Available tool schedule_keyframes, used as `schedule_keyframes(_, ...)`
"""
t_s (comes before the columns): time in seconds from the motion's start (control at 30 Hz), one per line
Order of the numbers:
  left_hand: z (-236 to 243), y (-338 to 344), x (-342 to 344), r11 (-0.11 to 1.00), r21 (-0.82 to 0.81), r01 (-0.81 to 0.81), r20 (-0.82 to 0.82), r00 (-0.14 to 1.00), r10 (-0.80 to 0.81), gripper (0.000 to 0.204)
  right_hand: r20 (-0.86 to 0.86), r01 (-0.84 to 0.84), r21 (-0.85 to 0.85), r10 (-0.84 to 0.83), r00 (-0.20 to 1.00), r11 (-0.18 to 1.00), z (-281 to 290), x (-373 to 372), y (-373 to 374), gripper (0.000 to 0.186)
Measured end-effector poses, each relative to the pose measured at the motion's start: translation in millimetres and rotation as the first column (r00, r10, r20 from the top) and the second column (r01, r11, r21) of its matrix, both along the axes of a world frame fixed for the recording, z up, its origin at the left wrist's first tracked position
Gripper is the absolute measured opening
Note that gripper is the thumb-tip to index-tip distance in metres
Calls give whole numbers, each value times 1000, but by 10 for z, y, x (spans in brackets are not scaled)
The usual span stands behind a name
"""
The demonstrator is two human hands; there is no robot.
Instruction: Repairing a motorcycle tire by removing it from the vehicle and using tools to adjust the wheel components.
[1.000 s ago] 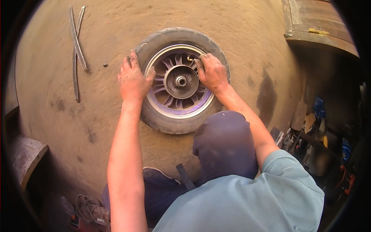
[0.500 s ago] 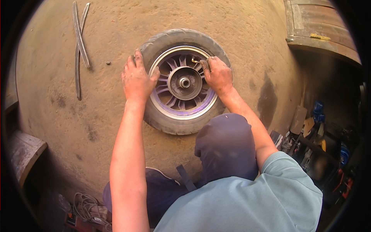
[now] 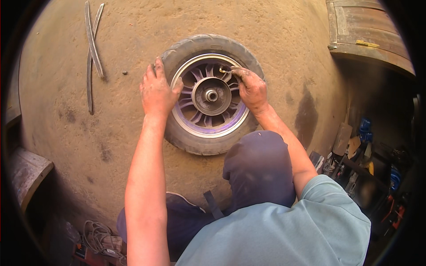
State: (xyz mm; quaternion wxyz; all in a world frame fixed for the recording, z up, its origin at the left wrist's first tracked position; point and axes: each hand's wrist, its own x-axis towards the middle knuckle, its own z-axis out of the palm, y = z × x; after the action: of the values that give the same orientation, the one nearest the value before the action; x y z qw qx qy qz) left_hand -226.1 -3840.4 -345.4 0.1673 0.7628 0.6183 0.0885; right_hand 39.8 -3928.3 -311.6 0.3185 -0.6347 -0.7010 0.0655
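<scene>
A wheel (image 3: 213,133) lies flat on the floor, with a black tyre (image 3: 195,147) around a silver-edged, purple-tinted spoked rim and a round hub (image 3: 213,95) in its middle. My left hand (image 3: 159,91) rests on the tyre's left side, fingers stretched out and thumb reaching over the rim. At the upper right of the rim, my right hand (image 3: 253,90) is closed in a pinch at the outer end of a small brass-coloured valve stem (image 3: 222,70). Its fingertips cover that end, so any small part between them is hidden.
Two long, flat metal bars (image 3: 92,53) lie crossed at the far left, near a small dark piece (image 3: 124,72). A wooden cabinet (image 3: 364,26) stands at the far right, with tools and clutter (image 3: 364,168) below. A coiled cable (image 3: 98,239) lies at the lower left.
My right hand has turned slightly, its fingers now stretched further toward the valve stem. My left hand and the wheel stay almost as they were.
</scene>
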Motion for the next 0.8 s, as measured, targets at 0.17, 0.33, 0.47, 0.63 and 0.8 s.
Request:
schedule_keyframes(0.17,-7,0,1,1000,19,6,6,1000,-6,92,-537,254,-310,-389,748,916,-134,55,9,14)
schedule_keyframes(0.33,7,-3,13,1000,10,1,0,1000,-1,91,-896,73,-445,-442,-46,893,-61,149,99,13)
schedule_keyframes(0.47,-9,-4,-7,1000,17,0,6,1000,-1,90,-260,264,-502,-434,863,824,-5,23,191,12)
schedule_keyframes(0.63,12,2,16,1000,11,-1,-1,1000,1,90,14,109,-242,-108,994,964,-207,27,150,19)
schedule_keyframes(0.8,19,3,16,1000,2,-4,-8,1000,4,91,164,35,-157,-9,986,987,-157,12,150,20)
